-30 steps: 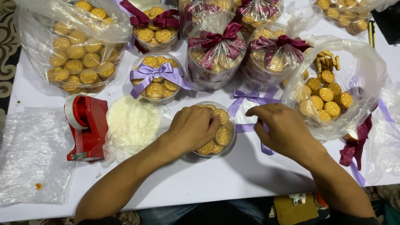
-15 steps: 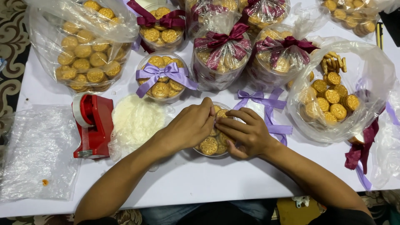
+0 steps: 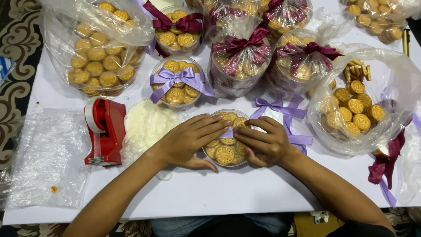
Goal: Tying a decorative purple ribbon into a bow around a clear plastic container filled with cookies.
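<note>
A white table (image 3: 245, 193) runs under everything, crowded with bags of cookies (image 3: 98, 57) and tubs already tied with maroon bows (image 3: 239, 48). A red tape dispenser (image 3: 105, 131) stands at the person's left, beside a heap of white shreds (image 3: 147, 125).

In front of the person sits a clear tub (image 3: 224, 139) of round cookies, its lid on. A second ago the right hand (image 3: 265, 142) was out to the side at the loose purple ribbon (image 3: 280, 116); now it has come in over the tub, and the left hand (image 3: 188, 141) has slid across to meet it. Both lie flat on the lid, fingertips nearly touching, pressing a lilac ribbon strip (image 3: 228, 132) down across the middle. Neither is closed around anything; they pin rather than grip. To my eye the ribbon is just being laid on, no bow formed yet.
</note>
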